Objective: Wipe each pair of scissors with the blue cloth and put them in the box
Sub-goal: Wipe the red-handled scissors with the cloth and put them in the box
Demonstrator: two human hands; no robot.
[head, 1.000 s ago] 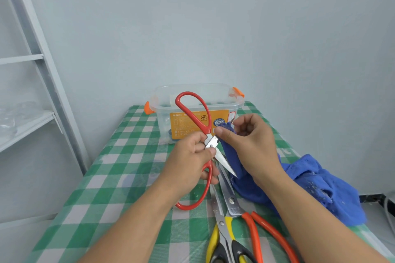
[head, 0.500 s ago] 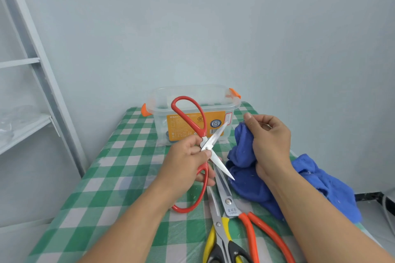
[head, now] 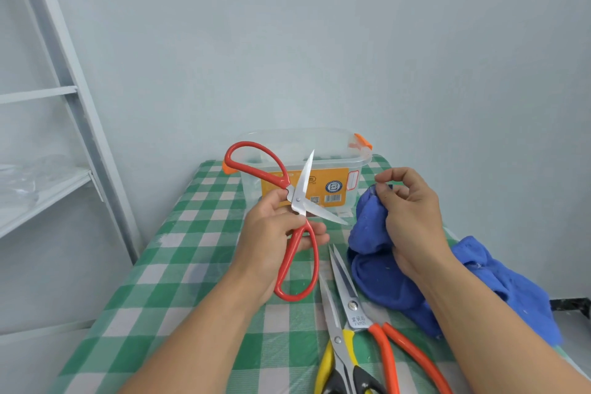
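Above the checked tabletop (head: 179,265), my left hand (head: 271,243) grips the red scissors (head: 303,182) at the pivot, blades spread wide. My right hand (head: 412,217) clutches the blue cloth (head: 383,285) just beside them. Behind sits the box (head: 319,134); yellow-handled scissors (head: 334,326) and orange-handled scissors (head: 347,291) lie near me.

We have a single view: head cam, wide-angle, facing forward and down, close over the surface (head: 160,281), left hand (head: 271,240) and right hand (head: 412,221) mid-frame, wall (head: 287,41) up top.
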